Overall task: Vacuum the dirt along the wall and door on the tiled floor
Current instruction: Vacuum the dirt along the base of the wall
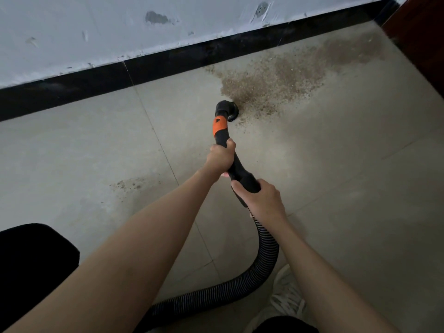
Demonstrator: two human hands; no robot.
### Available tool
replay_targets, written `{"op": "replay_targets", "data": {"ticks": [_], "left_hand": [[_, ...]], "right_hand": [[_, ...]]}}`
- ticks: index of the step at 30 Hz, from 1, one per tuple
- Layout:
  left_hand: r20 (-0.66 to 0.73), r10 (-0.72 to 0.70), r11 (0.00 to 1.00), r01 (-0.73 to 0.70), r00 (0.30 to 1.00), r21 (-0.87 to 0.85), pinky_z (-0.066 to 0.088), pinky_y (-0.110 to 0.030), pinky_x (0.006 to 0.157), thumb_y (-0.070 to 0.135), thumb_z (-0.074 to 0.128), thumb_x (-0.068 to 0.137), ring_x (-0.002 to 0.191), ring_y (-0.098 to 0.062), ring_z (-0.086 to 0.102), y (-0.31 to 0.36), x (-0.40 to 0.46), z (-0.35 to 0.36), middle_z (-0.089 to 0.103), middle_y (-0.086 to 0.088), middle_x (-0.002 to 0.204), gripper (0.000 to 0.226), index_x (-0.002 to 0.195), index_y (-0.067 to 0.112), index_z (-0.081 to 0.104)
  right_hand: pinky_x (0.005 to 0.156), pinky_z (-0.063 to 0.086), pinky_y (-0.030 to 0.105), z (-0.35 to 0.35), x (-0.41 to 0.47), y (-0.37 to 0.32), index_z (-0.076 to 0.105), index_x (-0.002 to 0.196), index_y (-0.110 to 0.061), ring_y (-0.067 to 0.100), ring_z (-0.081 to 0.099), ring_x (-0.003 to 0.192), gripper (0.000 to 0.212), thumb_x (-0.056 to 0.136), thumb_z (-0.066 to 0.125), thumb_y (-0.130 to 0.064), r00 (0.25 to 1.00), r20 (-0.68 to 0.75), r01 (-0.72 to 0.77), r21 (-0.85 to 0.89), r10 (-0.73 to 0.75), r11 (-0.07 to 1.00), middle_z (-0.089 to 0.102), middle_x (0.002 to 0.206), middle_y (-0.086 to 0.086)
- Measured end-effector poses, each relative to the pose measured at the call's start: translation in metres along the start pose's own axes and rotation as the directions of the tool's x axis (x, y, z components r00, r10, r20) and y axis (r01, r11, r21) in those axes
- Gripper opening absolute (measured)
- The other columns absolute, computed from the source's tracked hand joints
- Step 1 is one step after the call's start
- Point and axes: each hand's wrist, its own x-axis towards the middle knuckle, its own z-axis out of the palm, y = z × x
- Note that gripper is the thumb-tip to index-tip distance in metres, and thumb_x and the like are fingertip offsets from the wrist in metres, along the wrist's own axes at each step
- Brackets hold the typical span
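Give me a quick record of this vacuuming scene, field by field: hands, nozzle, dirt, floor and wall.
left hand: grips the black wand below its orange collar
right hand: grips the wand where the ribbed hose joins
nozzle: round brush head at the near edge of the big dirt patch
dirt: sandy spread toward the corner by the door; small patch nearer left
floor: beige tiles
wall: pale, scuffed, black skirting

two hands [219,156], one hose [266,255], two dirt patches [276,78]
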Motion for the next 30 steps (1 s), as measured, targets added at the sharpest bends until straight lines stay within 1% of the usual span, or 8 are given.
{"op": "replay_targets", "data": {"ticks": [4, 9, 13, 17, 20, 24, 27, 30], "left_hand": [[-0.014, 0.023, 1.0, -0.023, 1.0, 0.012, 0.041, -0.028, 0.048, 0.042, 0.032, 0.098, 0.071, -0.02, 0.053, 0.004, 0.006, -0.005, 0.05, -0.011, 0.1, 0.05, 0.125, 0.001, 0.039], [-0.043, 0.0, 0.999, -0.001, 0.999, -0.032, 0.046, -0.03, 0.052, 0.042, 0.033, 0.098, 0.083, -0.027, 0.056, -0.005, 0.003, -0.027, 0.053, -0.013, 0.101, 0.049, 0.124, 0.001, 0.041], [-0.089, -0.054, 0.99, 0.042, 0.995, -0.138, 0.046, -0.03, 0.055, 0.042, 0.035, 0.096, 0.086, -0.027, 0.056, -0.035, -0.014, -0.056, 0.053, -0.011, 0.102, 0.046, 0.12, 0.004, 0.042], [-0.162, -0.102, 0.962, 0.056, 0.981, -0.266, 0.044, -0.029, 0.06, 0.039, 0.041, 0.093, 0.075, -0.02, 0.054, -0.071, -0.035, -0.095, 0.052, -0.004, 0.084, 0.034, 0.106, 0.007, 0.044], [-0.195, -0.128, 0.937, 0.054, 0.972, -0.346, 0.047, -0.032, 0.067, 0.038, 0.044, 0.093, 0.076, -0.018, 0.055, -0.095, -0.05, -0.119, 0.054, -0.007, 0.091, 0.036, 0.11, 0.006, 0.044], [-0.241, -0.167, 0.907, 0.053, 0.956, -0.419, 0.047, -0.034, 0.079, 0.042, 0.043, 0.096, 0.1, -0.027, 0.056, -0.123, -0.074, -0.144, 0.054, -0.013, 0.116, 0.056, 0.132, 0.0, 0.038], [-0.277, -0.22, 0.896, 0.081, 0.935, -0.437, 0.047, -0.04, 0.094, 0.043, 0.04, 0.096, 0.113, -0.032, 0.054, -0.14, -0.095, -0.16, 0.051, -0.018, 0.129, 0.06, 0.137, -0.001, 0.035], [-0.3, -0.265, 0.885, 0.107, 0.917, -0.453, 0.046, -0.043, 0.098, 0.043, 0.037, 0.097, 0.117, -0.034, 0.052, -0.155, -0.116, -0.169, 0.05, -0.02, 0.132, 0.061, 0.138, -0.002, 0.033]], "right_hand": [[0.053, 0.044, 0.025, 0.002, 0.009, -0.005, 0.058, 0.077, -0.022, 0.011, 0.062, 0.065, 0.047, 0.072, 0.064, -0.069, 0.999, 0.025, 0.031, 0.015, -0.031, 0.999, 0.062, 0.07, -0.004], [0.053, 0.05, 0.03, 0.013, 0.001, -0.02, 0.057, 0.076, -0.021, 0.014, 0.063, 0.061, 0.055, 0.064, 0.059, -0.075, 0.996, 0.072, 0.051, 0.005, -0.051, 0.999, 0.061, 0.067, -0.005], [0.058, 0.05, 0.032, 0.029, -0.021, -0.032, 0.057, 0.079, -0.024, 0.014, 0.063, 0.067, 0.055, 0.063, 0.056, -0.077, 0.986, 0.151, 0.088, -0.076, -0.076, 0.993, 0.063, 0.073, -0.005], [0.061, 0.053, 0.036, 0.055, -0.054, -0.042, 0.056, 0.083, -0.025, 0.015, 0.063, 0.068, 0.049, 0.072, 0.061, -0.073, 0.967, 0.233, 0.136, -0.126, -0.103, 0.983, 0.064, 0.076, -0.004], [0.059, 0.049, 0.033, 0.07, -0.077, -0.052, 0.055, 0.082, -0.024, 0.017, 0.063, 0.07, 0.049, 0.073, 0.061, -0.072, 0.954, 0.278, 0.163, -0.159, -0.114, 0.974, 0.063, 0.077, -0.004], [0.065, 0.052, 0.034, 0.083, -0.098, -0.068, 0.057, 0.083, -0.024, 0.019, 0.064, 0.076, 0.045, 0.075, 0.065, -0.068, 0.928, 0.35, 0.198, -0.175, -0.128, 0.964, 0.066, 0.081, -0.002], [0.064, 0.049, 0.032, 0.092, -0.113, -0.077, 0.055, 0.077, -0.029, 0.017, 0.064, 0.076, 0.039, 0.074, 0.066, -0.066, 0.911, 0.386, 0.245, -0.221, -0.146, 0.944, 0.066, 0.08, -0.005], [0.058, 0.045, 0.028, 0.096, -0.13, -0.082, 0.057, 0.074, -0.027, 0.013, 0.062, 0.071, 0.048, 0.066, 0.061, -0.075, 0.894, 0.419, 0.28, -0.251, -0.157, 0.927, 0.063, 0.073, -0.01]]}}
